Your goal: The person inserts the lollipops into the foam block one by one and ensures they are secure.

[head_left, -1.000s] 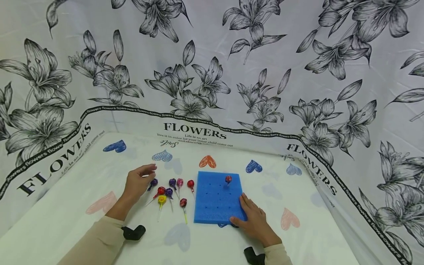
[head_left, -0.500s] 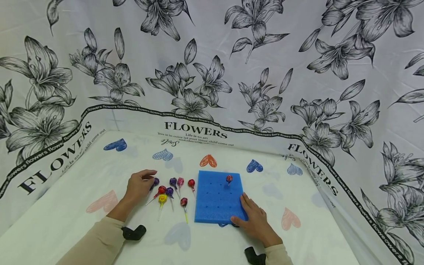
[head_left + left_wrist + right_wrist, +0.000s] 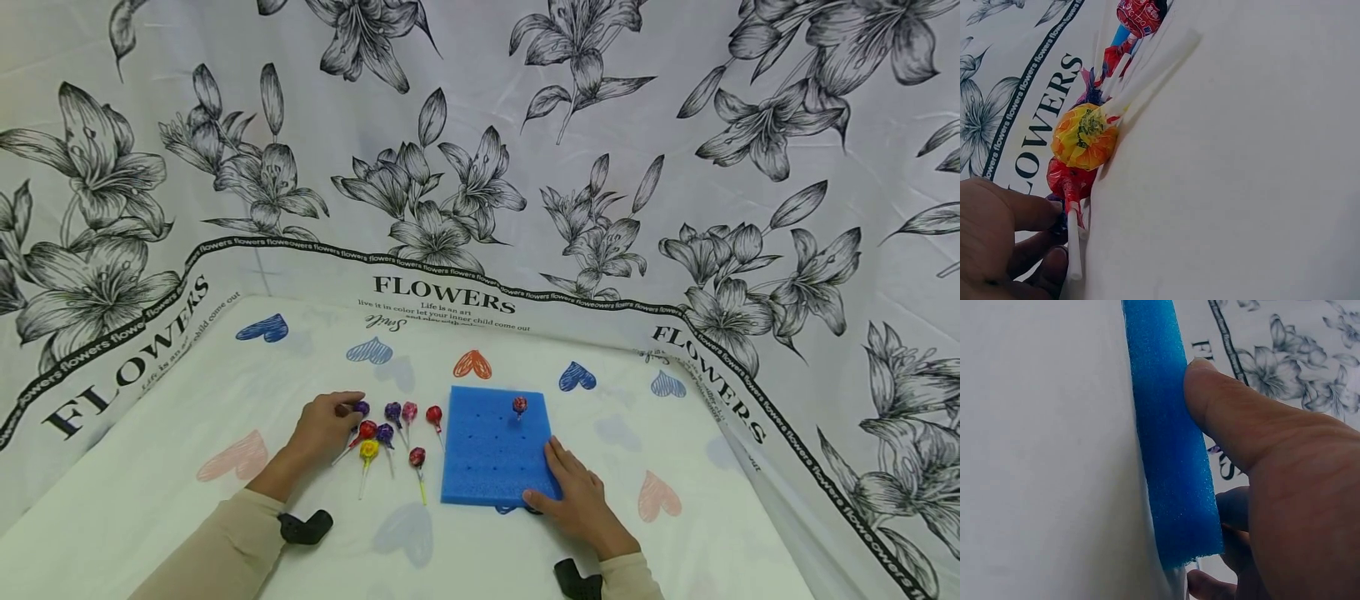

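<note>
My left hand [image 3: 318, 433] pinches a purple-wrapped lollipop [image 3: 362, 408] at the left end of a group of lollipops. In the left wrist view the thumb and fingers close on its dark wrapper, partly hidden behind a red lollipop [image 3: 1071, 178] and its white stick. A yellow lollipop [image 3: 1085, 137] lies just beyond. My right hand [image 3: 581, 500] rests at the near right corner of a blue foam block [image 3: 487, 487], thumb on its top and straight fingers along its right side. One red-patterned lollipop [image 3: 519, 405] stands upright in the block, which has several small holes.
Between the left hand and the block lie more lollipops: two purple ones, a pink one [image 3: 409, 412], a red one [image 3: 433, 415] and a dark red one [image 3: 417, 457] with a yellow stick. A white cloth [image 3: 300, 575] with printed hearts covers the table; a flower-printed curtain [image 3: 480, 100] rises behind.
My left hand has come down and slightly right onto the purple lollipop, its fingers closing on it and shifting it a little rightward. The right hand and the foam block stay in place.
</note>
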{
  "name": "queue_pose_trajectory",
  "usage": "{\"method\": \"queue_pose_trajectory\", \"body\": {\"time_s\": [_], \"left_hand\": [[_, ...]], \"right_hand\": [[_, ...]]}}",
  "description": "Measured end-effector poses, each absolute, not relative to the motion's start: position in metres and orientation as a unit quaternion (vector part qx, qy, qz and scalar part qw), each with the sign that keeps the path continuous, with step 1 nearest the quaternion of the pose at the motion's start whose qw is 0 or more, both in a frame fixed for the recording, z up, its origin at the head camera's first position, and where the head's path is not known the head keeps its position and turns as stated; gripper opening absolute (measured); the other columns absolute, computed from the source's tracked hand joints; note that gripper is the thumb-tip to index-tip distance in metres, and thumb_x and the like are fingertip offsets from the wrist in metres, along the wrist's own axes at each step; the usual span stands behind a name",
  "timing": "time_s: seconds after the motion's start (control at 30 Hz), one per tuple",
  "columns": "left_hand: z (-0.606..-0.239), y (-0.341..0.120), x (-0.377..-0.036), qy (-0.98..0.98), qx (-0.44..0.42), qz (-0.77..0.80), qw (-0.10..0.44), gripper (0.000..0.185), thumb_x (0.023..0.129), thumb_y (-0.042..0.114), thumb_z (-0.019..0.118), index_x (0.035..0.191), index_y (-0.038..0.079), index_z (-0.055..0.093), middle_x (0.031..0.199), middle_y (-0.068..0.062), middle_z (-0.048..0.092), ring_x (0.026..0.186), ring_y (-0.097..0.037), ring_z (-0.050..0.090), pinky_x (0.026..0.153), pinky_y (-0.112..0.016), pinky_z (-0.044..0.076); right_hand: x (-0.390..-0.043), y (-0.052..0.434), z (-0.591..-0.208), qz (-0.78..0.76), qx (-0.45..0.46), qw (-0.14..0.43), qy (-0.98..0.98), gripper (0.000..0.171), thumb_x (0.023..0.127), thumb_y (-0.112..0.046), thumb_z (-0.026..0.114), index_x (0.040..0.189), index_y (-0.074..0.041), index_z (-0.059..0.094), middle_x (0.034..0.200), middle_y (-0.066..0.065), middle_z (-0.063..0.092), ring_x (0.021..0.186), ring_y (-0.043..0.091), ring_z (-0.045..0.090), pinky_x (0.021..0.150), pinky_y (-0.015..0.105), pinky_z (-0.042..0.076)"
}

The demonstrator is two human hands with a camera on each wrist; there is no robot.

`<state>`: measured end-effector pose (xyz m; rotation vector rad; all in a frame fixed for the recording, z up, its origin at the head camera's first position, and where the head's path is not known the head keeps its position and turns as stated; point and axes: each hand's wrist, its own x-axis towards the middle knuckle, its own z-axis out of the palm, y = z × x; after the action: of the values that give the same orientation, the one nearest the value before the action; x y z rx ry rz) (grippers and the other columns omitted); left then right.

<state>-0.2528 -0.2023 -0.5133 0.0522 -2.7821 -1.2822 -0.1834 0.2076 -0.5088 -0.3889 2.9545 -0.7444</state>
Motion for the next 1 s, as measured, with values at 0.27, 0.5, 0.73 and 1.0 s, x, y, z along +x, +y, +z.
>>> {"method": "queue_pose_trajectory", "body": {"time_s": [0.27,0.5,0.73,1.0], "left_hand": [[-0.510,-0.205,-0.251,-0.894,0.006,-0.442,0.071,0.034,0.092,0.005,0.064,0.126,0.002,0.062,0.113,-0.016,0.062,0.096,-0.031,0.061,0.084,-0.044,0.053],[-0.499,-0.214,-0.248,-0.859,-0.005,-0.497,0.121,0.031,0.091,0.002,0.064,0.122,0.001,0.062,0.114,-0.019,0.063,0.099,-0.034,0.062,0.078,-0.027,0.054],[-0.479,-0.219,-0.242,-0.804,-0.018,-0.573,0.162,0.027,0.089,-0.002,0.066,0.115,0.004,0.062,0.113,-0.015,0.061,0.098,-0.027,0.061,0.076,-0.014,0.050],[-0.448,-0.207,-0.230,-0.752,-0.082,-0.630,0.175,0.027,0.089,0.000,0.068,0.116,0.001,0.064,0.115,-0.019,0.059,0.092,-0.014,0.066,0.080,-0.021,0.051]], "right_hand": [[-0.184,0.207,-0.510,-0.243,-0.123,0.040,0.961,0.093,0.086,-0.059,0.062,0.151,-0.002,0.028,0.157,0.014,0.020,0.140,0.042,0.018,0.103,0.068,0.015],[-0.184,0.208,-0.512,-0.247,-0.117,0.043,0.961,0.093,0.085,-0.058,0.063,0.151,-0.003,0.027,0.157,0.013,0.019,0.141,0.041,0.017,0.104,0.067,0.015],[-0.183,0.207,-0.512,-0.245,-0.115,0.045,0.962,0.094,0.085,-0.059,0.063,0.151,-0.003,0.028,0.157,0.014,0.020,0.141,0.040,0.018,0.104,0.068,0.015],[-0.182,0.207,-0.511,-0.241,-0.113,0.046,0.963,0.096,0.084,-0.061,0.062,0.150,-0.002,0.028,0.157,0.015,0.020,0.140,0.042,0.018,0.103,0.069,0.015]]}}
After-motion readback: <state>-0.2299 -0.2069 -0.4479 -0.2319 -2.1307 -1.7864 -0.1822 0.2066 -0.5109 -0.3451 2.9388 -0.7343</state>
